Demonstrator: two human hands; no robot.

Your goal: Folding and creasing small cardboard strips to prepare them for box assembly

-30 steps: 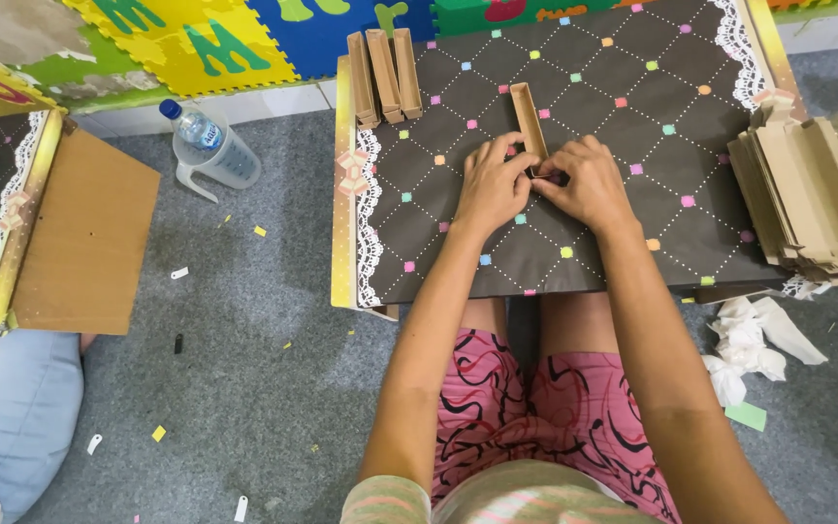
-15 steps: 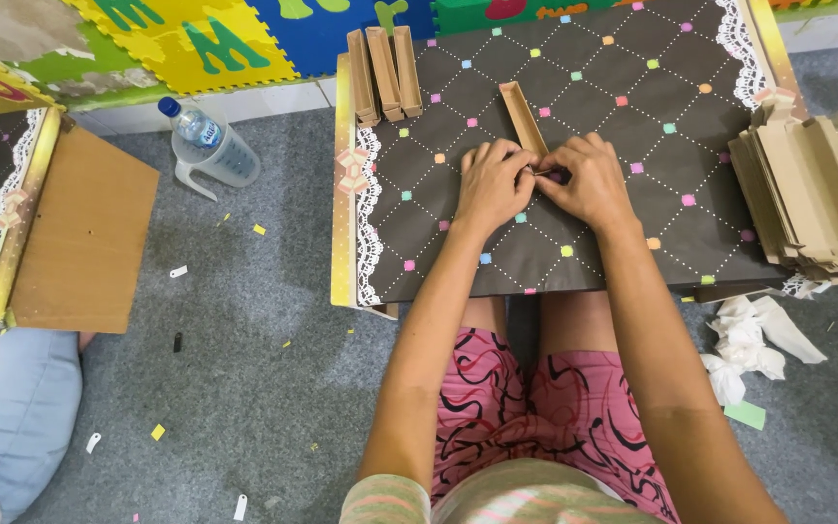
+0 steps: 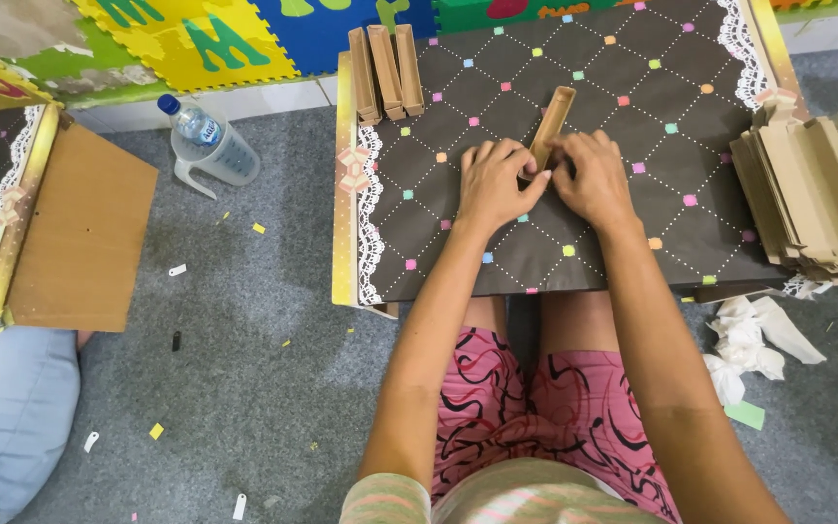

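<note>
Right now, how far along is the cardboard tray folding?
Done: three folded trays stand side by side at the board's far left corner. In hand: the left hand and right hand pinch the near end of a fourth narrow tray on the dark dotted board. Left: a thick stack of flat cardboard blanks sits at the right edge, unfolded.

You had two hands on board: left hand, right hand. One narrow cardboard tray sat between them. Three finished trays stood at board's far corner. One stack of flat cardboard blanks lay right; number in it unclear. One water bottle, one plastic jug stood on floor.
</note>
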